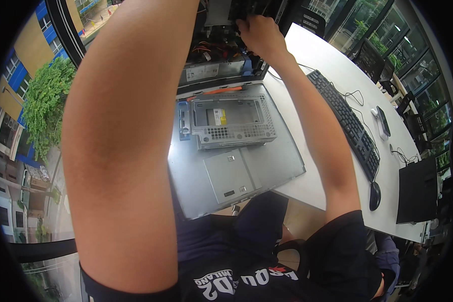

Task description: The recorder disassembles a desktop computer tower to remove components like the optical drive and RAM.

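Observation:
An opened desktop computer case (202, 74) lies at the top of the view, with coloured cables (209, 50) and a metal box inside. My right hand (262, 36) reaches into its right side. Its fingers are curled at a dark part whose kind I cannot make out. My left arm (126, 126) stretches up across the left of the view, and its hand is beyond the upper edge. Nearer to me, a silver metal drive cage (236, 121) with a blue latch (184, 121) rests on the flat metal side panel (282, 166). A slim orange object (224, 90) lies just behind the cage.
On the white table (307, 108) to the right are a black keyboard (345, 118), a mouse (375, 196), a small dark device (383, 121), loose cables and a dark flat screen (418, 191). The panel's near edge overhangs my lap. Windows flank both sides; office chairs (367, 60) stand beyond.

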Motion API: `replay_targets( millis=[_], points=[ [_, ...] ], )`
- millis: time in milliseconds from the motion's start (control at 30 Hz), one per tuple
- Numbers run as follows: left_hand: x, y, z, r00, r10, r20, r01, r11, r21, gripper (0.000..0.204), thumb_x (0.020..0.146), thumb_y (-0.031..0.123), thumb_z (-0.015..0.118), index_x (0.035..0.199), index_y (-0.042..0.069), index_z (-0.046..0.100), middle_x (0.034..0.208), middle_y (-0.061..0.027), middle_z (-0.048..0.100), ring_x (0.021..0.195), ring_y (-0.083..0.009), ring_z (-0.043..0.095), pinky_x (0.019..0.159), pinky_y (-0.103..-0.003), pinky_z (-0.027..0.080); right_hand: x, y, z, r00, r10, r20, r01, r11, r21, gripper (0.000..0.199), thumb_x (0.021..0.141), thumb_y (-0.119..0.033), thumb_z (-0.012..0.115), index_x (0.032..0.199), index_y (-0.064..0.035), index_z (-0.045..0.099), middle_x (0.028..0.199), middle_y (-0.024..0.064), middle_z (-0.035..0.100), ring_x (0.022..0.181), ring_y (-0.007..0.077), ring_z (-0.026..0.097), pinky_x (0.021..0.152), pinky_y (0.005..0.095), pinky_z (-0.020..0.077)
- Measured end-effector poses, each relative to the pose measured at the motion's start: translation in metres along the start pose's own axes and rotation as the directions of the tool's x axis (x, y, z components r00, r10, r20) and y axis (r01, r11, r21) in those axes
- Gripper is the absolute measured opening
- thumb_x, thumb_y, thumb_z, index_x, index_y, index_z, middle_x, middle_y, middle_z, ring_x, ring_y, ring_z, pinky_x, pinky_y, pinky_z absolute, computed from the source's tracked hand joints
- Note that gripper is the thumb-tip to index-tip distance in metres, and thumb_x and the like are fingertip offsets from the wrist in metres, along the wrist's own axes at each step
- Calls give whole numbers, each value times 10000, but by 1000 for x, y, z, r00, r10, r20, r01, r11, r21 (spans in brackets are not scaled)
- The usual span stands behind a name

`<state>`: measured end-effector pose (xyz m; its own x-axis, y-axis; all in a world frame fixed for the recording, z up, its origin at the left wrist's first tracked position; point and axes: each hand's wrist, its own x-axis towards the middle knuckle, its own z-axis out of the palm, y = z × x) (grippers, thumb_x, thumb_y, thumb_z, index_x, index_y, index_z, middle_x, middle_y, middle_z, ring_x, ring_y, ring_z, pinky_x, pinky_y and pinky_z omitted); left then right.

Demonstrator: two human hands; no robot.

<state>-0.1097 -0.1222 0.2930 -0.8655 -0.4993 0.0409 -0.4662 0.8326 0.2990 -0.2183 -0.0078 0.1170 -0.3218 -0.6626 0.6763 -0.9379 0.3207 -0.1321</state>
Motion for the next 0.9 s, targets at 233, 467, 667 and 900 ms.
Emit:
replay_targets(
  millis=[233, 467, 667, 900],
  points=[
    [-6, 11, -3, 993, -109, -37, 110, 993, 38, 697, 967, 584, 461, 1470, 114, 565, 1551, -161, 510, 1398, -295, 494, 1130, -463, 382, -58, -13, -70, 950, -132, 283, 34, 945, 326, 243, 998, -186, 613, 1028, 30, 719, 856, 155, 758, 765, 237, 751, 701, 358, 591],
    [1, 1, -3, 998, -53, -46, 53, 999, -9, 705, 980, 584, 469, 1495, 107, 535, 1566, -151, 497, 1430, -290, 463, 1156, -443, 360, -117, -34, -104, 856, -230, 463, -17, 883, 470, 248, 974, -156, 647, 1115, 31, 727, 944, 155, 774, 860, 222, 757, 763, 322, 597],
    [12, 3, 2, 995, -63, -83, 66, 997, 32, 702, 992, 569, 444, 1524, 113, 501, 1595, -136, 466, 1439, -284, 455, 1169, -435, 348, -108, -39, -120, 856, -110, 506, -189, 843, 504, 287, 927, -175, 694, 1094, 56, 730, 973, 184, 779, 894, 271, 769, 858, 372, 600],
    [5, 3, 0, 992, -80, -98, 84, 996, 34, 729, 992, 586, 430, 1543, 112, 475, 1618, -130, 436, 1453, -282, 436, 1180, -434, 339, -127, -35, -111, 720, -325, 613, -57, 852, 520, 441, 909, -239, 749, 1236, 49, 680, 1154, 208, 738, 1054, 302, 727, 947, 378, 559]
  ],
)
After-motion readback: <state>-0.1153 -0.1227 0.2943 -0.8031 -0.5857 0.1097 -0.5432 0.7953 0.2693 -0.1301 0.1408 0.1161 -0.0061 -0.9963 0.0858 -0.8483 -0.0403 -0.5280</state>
